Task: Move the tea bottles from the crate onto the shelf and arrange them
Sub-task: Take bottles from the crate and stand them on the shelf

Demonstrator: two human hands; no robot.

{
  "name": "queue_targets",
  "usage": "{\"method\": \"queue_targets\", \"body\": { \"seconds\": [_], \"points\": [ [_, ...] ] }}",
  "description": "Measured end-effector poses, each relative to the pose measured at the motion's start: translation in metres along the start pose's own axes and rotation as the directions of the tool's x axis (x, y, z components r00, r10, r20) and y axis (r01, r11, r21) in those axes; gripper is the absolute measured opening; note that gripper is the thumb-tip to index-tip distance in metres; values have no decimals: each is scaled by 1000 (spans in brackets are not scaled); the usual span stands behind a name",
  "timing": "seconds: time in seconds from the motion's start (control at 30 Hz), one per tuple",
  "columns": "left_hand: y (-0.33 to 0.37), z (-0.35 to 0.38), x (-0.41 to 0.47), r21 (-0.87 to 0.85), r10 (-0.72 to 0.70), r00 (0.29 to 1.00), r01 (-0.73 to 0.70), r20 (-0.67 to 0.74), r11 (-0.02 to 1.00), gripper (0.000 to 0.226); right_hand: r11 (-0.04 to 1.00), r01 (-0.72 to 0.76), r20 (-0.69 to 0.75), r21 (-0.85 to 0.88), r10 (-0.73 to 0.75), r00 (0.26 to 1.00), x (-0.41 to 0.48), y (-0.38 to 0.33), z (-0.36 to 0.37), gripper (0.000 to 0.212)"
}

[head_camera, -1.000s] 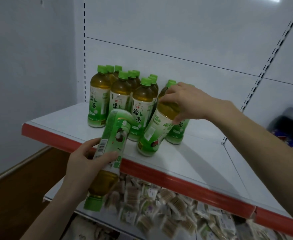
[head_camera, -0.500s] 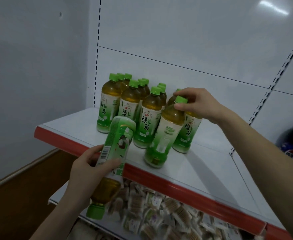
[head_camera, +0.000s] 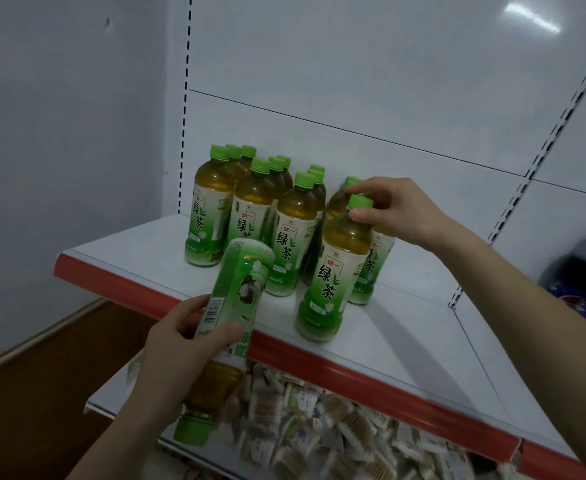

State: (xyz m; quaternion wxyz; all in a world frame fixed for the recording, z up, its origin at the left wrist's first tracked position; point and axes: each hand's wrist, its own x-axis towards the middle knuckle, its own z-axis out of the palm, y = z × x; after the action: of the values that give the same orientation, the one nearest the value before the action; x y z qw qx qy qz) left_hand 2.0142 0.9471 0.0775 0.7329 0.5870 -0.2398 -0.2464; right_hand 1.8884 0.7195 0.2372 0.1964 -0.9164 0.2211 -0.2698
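Several green tea bottles (head_camera: 212, 206) with green caps stand in rows at the back left of the white shelf (head_camera: 406, 327) with a red front edge. My right hand (head_camera: 393, 211) pinches the cap of the front right bottle (head_camera: 333, 271), which stands upright on the shelf in front of the rows. My left hand (head_camera: 180, 344) grips another tea bottle (head_camera: 229, 323) around its label, held upside down in front of the shelf edge with its cap pointing down. The crate is out of view.
A lower shelf (head_camera: 118, 407) holds a heap of small wrapped snack packets (head_camera: 319, 420). Dark soda bottles (head_camera: 582, 282) stand on the neighbouring shelf section at the right. A grey wall is on the left, brown floor (head_camera: 25, 393) below it.
My right hand has set its tilted bottle upright on the shelf and turned the label to the front, fingers now on the cap. The left hand's inverted bottle has barely moved.
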Motion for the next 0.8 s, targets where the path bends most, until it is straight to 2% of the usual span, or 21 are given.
{"method": "queue_targets", "body": {
  "seconds": [0.1,0.37,0.47,0.8],
  "points": [
    [1,2,-1,1,-6,1000,6,1,1000,63,999,11,-44,-52,-13,999,6,9,4,38],
    [-2,-1,2,0,-1,1000,1,8,1000,48,989,42,-43,-139,-48,998,26,23,11,35],
    [-2,-1,2,3,8,1000,-8,0,1000,58,991,25,-75,-135,-36,997,31,28,14,34],
    [-1,4,3,23,42,999,-43,29,999,65,983,14,-115,-182,-36,993,37,27,23,36]
  ]
}}
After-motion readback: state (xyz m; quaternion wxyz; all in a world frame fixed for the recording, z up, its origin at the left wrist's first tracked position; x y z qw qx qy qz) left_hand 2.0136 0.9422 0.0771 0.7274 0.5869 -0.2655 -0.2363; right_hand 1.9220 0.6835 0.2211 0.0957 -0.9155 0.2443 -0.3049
